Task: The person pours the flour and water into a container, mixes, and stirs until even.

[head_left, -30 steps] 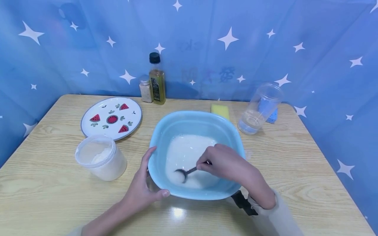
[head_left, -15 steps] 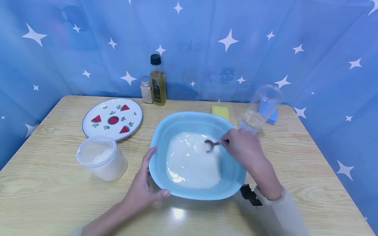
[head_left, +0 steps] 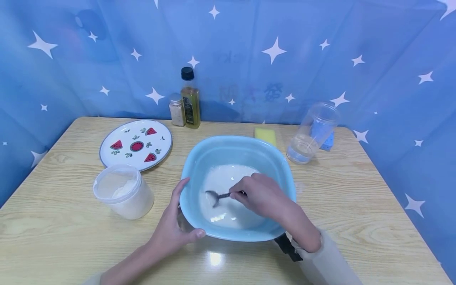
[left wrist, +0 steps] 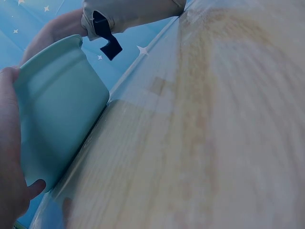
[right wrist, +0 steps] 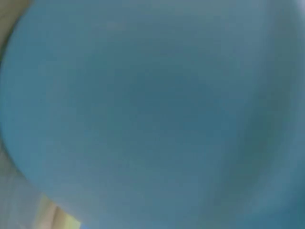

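Note:
A light blue basin [head_left: 285, 170] stands on the table at the middle of the head view, with milky white liquid [head_left: 228, 213] pooled in its bottom. My left hand [head_left: 172, 227] grips its near left corner, thumb along the front rim and fingers around the left side. In the left wrist view that hand [left wrist: 9, 157] lies against the basin's outer wall [left wrist: 62, 109]. Over the basin, my right hand [head_left: 261, 196] pinches a dark spoon [head_left: 215, 196] by the handle, its bowl in the liquid. Blurred blue basin wall [right wrist: 157, 114] fills most of the right wrist view.
Left of the basin are an open tub of white powder [head_left: 124, 194] and a watermelon-patterned plate [head_left: 122, 156]. An oil bottle [head_left: 190, 105] and a small shaker jar [head_left: 176, 111] stand behind. A yellow sponge [head_left: 265, 135], a clear cup of water [head_left: 303, 148] and a blue block [head_left: 327, 141] lie at right.
My right hand has swept the spoon from the near left of the liquid to the far right and back to the left. My left hand keeps its grip on the basin.

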A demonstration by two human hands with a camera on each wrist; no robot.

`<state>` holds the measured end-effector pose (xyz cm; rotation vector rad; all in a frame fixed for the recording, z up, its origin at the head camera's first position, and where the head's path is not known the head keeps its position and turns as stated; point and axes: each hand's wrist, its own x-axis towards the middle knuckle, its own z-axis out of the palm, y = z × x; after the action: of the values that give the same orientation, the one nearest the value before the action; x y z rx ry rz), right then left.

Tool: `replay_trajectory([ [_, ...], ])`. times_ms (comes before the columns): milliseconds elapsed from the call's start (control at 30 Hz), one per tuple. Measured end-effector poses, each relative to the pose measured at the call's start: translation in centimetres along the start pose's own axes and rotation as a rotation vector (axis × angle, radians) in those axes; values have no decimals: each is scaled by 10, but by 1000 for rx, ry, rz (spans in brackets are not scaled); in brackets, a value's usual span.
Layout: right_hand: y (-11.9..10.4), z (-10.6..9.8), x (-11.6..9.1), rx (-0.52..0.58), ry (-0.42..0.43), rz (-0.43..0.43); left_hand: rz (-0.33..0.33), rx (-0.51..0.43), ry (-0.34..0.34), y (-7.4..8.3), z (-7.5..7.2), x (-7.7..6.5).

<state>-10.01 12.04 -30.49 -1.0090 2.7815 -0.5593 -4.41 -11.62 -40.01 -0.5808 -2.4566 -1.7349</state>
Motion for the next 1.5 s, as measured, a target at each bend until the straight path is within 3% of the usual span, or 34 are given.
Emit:
replay_trajectory([
  [133,0,-16,-12,82,-129,11,0,-1,1,0,0,0],
  [233,3,-32,-24,46,-149,82,-8,-9,-2,0,0,0],
  [400,11,-50,-36,-83,-87,266,-4,-18,-6,-1,1,1],
  [533,21,-49,-32,-152,23,338,2,-10,-4,-1,1,2],
  [700,29,-31,-14,-178,158,294,1,-12,-6,-2,2,1],
  [800,29,-19,-4,-139,164,240,-4,-7,-7,-2,2,1],
  [1000,20,-8,1,-40,72,132,-7,-4,-7,0,1,0],
  [1233,8,-17,-9,99,-124,42,-10,-1,-4,1,0,-1],
  [1367,9,-29,-18,110,-194,70,-14,11,-1,0,0,-2],
  [1500,16,-43,-27,49,-167,187,-15,19,-3,-1,0,-1],
])
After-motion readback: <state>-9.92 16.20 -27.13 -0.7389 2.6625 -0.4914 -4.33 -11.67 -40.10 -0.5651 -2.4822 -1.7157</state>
